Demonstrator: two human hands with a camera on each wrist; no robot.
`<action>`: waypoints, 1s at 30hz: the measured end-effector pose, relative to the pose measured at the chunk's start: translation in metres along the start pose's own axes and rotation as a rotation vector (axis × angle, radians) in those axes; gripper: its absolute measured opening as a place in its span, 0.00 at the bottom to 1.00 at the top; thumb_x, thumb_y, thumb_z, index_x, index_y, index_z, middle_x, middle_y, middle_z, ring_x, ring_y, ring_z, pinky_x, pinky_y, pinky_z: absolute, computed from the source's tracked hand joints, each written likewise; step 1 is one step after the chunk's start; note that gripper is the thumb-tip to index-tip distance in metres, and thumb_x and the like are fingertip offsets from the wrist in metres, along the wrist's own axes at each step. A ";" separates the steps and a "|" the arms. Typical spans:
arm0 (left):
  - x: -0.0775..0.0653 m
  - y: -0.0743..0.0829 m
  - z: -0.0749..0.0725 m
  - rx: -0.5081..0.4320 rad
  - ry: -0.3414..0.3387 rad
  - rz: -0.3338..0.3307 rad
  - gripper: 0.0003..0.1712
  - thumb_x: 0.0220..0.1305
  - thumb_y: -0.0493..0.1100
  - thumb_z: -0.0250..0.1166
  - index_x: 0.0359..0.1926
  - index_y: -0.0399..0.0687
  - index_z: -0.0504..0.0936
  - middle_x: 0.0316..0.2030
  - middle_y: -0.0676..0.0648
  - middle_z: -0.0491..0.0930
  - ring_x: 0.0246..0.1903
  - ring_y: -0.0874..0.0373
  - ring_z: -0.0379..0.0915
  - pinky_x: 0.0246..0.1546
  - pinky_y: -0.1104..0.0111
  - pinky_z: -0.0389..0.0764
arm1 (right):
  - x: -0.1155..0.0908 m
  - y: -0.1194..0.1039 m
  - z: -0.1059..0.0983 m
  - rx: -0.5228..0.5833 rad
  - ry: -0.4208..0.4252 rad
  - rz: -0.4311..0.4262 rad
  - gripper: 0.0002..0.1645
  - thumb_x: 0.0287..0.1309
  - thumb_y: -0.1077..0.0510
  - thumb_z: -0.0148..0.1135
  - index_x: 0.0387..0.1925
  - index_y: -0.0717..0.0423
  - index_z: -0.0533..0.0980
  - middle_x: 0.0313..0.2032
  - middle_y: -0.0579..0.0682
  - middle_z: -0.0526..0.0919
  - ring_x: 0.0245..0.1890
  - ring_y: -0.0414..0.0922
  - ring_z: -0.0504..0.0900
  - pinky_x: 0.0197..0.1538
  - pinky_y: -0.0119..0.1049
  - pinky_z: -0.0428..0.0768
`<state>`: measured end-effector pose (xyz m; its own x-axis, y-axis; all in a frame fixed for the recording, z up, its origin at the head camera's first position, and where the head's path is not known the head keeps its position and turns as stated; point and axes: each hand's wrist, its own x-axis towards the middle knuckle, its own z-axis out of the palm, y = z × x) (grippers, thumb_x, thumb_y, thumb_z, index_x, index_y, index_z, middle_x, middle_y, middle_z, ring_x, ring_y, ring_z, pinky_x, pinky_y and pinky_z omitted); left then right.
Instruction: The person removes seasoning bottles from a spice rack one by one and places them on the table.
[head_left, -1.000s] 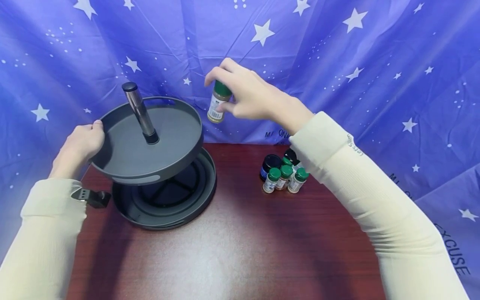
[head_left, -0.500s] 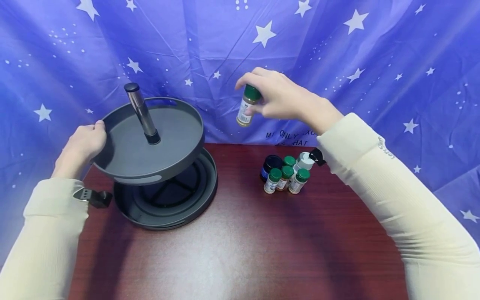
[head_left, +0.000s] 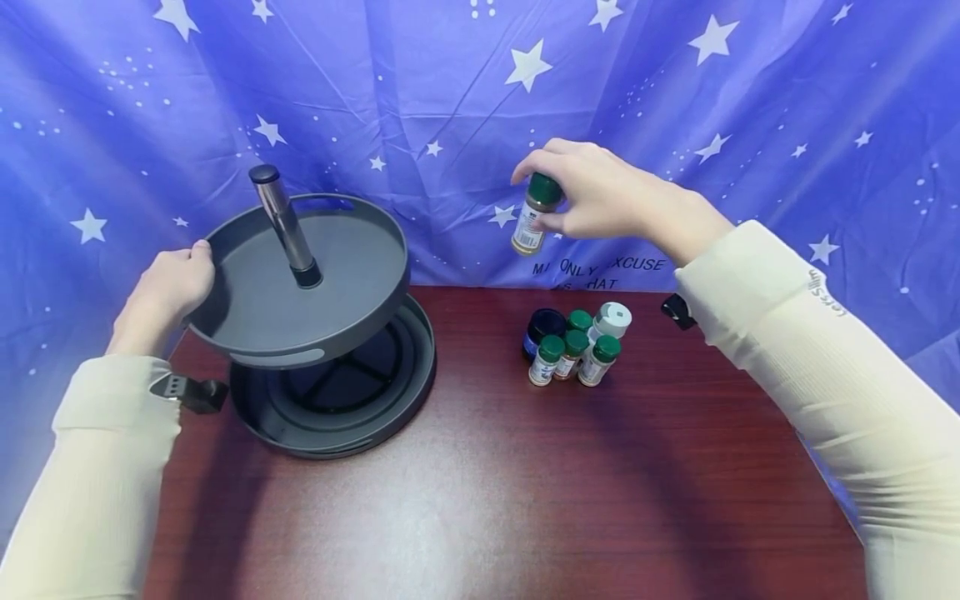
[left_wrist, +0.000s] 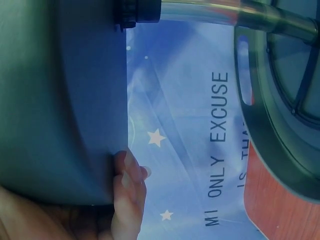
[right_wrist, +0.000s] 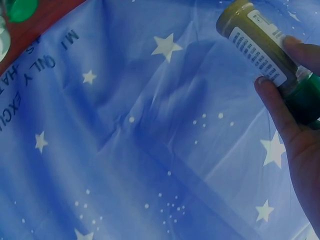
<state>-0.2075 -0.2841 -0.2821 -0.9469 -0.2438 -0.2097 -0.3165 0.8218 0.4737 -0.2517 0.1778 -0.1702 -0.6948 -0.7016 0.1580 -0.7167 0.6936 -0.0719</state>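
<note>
My left hand (head_left: 167, 286) grips the left rim of the upper tray (head_left: 352, 250) of a dark grey two-tier rack; the left wrist view shows its fingertips (left_wrist: 129, 182) curled under that tray. The upper tray tilts above the round lower tray (head_left: 408, 408), a metal-coloured post (head_left: 283, 225) rising from its middle. My right hand (head_left: 600, 187) holds a spice jar (head_left: 531, 225) with a green lid up in the air, slightly tilted, right of the rack. In the right wrist view, thumb and finger lie on either side of this jar (right_wrist: 257, 47), whose contents look brownish.
Below the right hand, several green-lidded spice jars (head_left: 592, 367) stand together on the dark red table (head_left: 525, 483). Among them are a black-lidded jar (head_left: 543, 329) and a white-topped container (head_left: 612, 319). A blue curtain (head_left: 450, 83) with white stars hangs behind.
My right hand has moved rightward with the spice jar, away from the rack and over toward the jar group. The left hand and the tilted tray stay nearly where they were.
</note>
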 end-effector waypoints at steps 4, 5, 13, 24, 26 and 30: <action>0.002 -0.002 0.000 0.004 -0.002 0.008 0.48 0.69 0.65 0.14 0.74 0.35 0.48 0.72 0.23 0.46 0.66 0.19 0.47 0.58 0.28 0.59 | -0.006 0.004 -0.004 0.001 -0.023 0.004 0.25 0.58 0.63 0.64 0.58 0.59 0.73 0.49 0.59 0.78 0.42 0.51 0.76 0.49 0.47 0.74; 0.002 -0.002 0.000 0.005 -0.002 0.010 0.48 0.69 0.65 0.14 0.75 0.35 0.48 0.72 0.24 0.46 0.66 0.19 0.47 0.58 0.28 0.59 | -0.007 0.005 -0.004 0.002 -0.034 0.010 0.25 0.58 0.63 0.63 0.58 0.59 0.73 0.49 0.59 0.78 0.42 0.51 0.76 0.49 0.46 0.74; 0.000 0.000 -0.001 0.012 -0.004 0.020 0.47 0.69 0.64 0.14 0.75 0.35 0.46 0.71 0.23 0.45 0.66 0.19 0.46 0.59 0.28 0.58 | -0.016 0.012 -0.006 0.025 -0.137 0.066 0.27 0.56 0.67 0.60 0.59 0.56 0.73 0.50 0.60 0.77 0.46 0.53 0.77 0.50 0.49 0.76; -0.002 0.001 -0.001 0.008 -0.011 -0.002 0.48 0.70 0.64 0.14 0.73 0.32 0.50 0.71 0.23 0.47 0.66 0.19 0.47 0.57 0.28 0.60 | -0.025 0.021 0.005 0.014 -0.215 0.075 0.18 0.55 0.63 0.67 0.48 0.54 0.76 0.44 0.56 0.80 0.47 0.53 0.77 0.52 0.52 0.76; -0.003 0.002 -0.001 0.006 -0.012 -0.005 0.48 0.69 0.64 0.14 0.74 0.33 0.50 0.71 0.23 0.46 0.66 0.19 0.47 0.57 0.28 0.60 | -0.026 0.022 0.007 0.010 -0.225 0.075 0.18 0.54 0.63 0.67 0.48 0.54 0.77 0.44 0.56 0.80 0.47 0.53 0.78 0.52 0.52 0.76; -0.003 0.002 -0.001 0.004 -0.012 -0.009 0.48 0.69 0.64 0.14 0.74 0.34 0.49 0.71 0.23 0.46 0.67 0.19 0.47 0.57 0.28 0.59 | -0.027 0.022 0.012 0.003 -0.254 0.082 0.19 0.51 0.63 0.68 0.47 0.55 0.78 0.43 0.56 0.82 0.46 0.53 0.79 0.50 0.50 0.77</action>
<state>-0.2058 -0.2823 -0.2798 -0.9431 -0.2452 -0.2244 -0.3251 0.8214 0.4686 -0.2496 0.2105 -0.1879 -0.7428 -0.6619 -0.1008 -0.6574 0.7496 -0.0774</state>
